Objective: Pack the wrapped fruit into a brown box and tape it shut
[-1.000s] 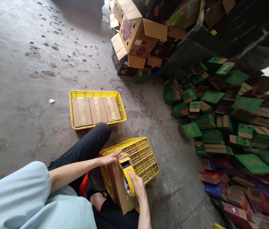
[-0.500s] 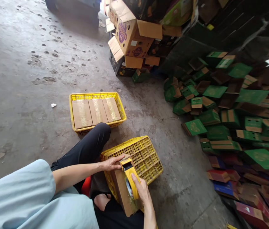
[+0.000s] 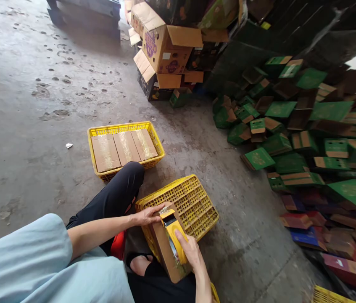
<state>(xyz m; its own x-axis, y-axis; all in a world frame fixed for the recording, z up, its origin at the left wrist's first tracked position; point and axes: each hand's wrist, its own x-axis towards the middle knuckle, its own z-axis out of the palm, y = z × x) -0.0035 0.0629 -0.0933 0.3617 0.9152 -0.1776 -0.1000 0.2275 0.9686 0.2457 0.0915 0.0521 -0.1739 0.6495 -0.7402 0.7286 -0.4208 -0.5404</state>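
**Tape dispenser against the carton, both hands at it**

In the head view, my right hand [image 3: 192, 250] is closed around a yellow tape dispenser [image 3: 178, 235], its head near the upper end of a tilted brown cardboard carton [image 3: 163, 248]. My left hand [image 3: 146, 216] is mostly open, fingers stretched over that same end beside the dispenser; I can't tell how firmly it presses. The carton leans between my legs, next to an upturned yellow plastic crate [image 3: 193, 202] with its gridded base showing.

Against 0.5 s ago, the dispenser and both hands sit in nearly the same place on the carton. The clearer change is my view, which has swung slightly and shows more of a yellow slatted crate [image 3: 323, 294] at the lower right. I read that as my head moving, with little travel by the dispenser.

Beyond my knee, a yellow plastic basket [image 3: 119, 125] holds 3 taped brown cartons [image 3: 127, 147] side by side. Green cartons [image 3: 286, 162] lie heaped to the right.
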